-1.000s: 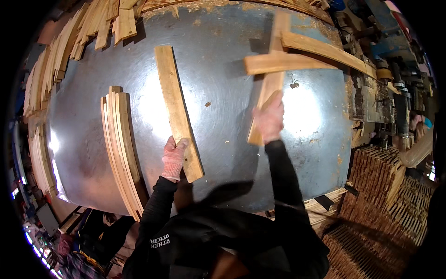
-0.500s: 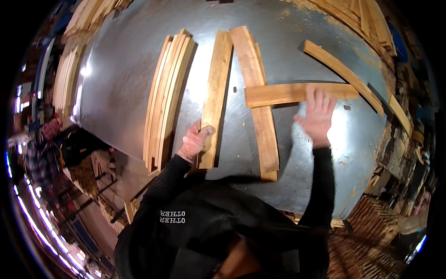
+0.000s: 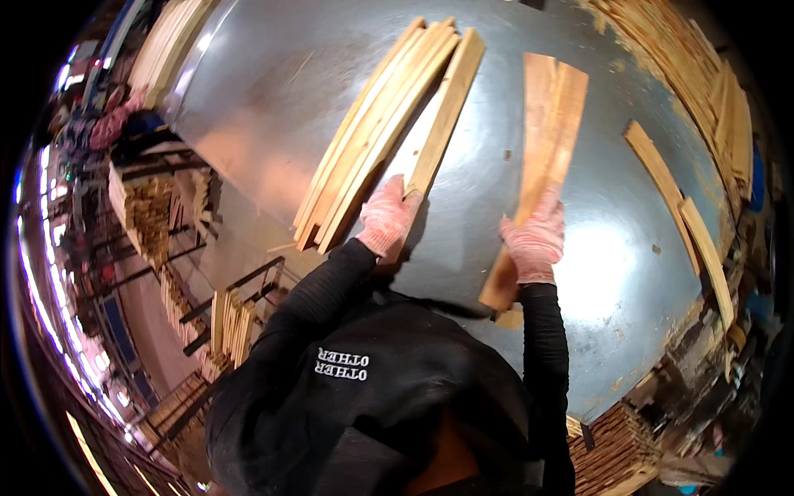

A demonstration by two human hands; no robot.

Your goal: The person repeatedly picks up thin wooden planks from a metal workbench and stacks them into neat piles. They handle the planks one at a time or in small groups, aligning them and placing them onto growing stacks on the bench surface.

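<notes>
My left hand [image 3: 387, 217], in a pinkish knit glove, is closed on the near end of a narrow wooden plank [image 3: 451, 103], which stands on its edge. Just left of it is a group of several similar planks [image 3: 376, 132], side by side. My right hand [image 3: 536, 236], gloved alike, has its fingers and thumb closed across a wooden board [image 3: 566, 124]. That board overlaps another board [image 3: 538, 99] at a slight angle, and their near ends pass under and below the hand. A further pale board end [image 3: 509, 319] peeks out close to my body.
Two curved wooden strips, one upper [image 3: 662, 190] and one lower [image 3: 710, 260], lie on the right of the metal table [image 3: 612, 347]. Long timber [image 3: 686, 74] is piled along the far right edge. Stacked wood [image 3: 149, 211] and racks stand left, where another person [image 3: 107, 124] is.
The board lying crosswise under my right hand has been swung lengthwise onto the others, and that hand now grips it. My left hand's plank has tipped onto its edge and moved toward the left group.
</notes>
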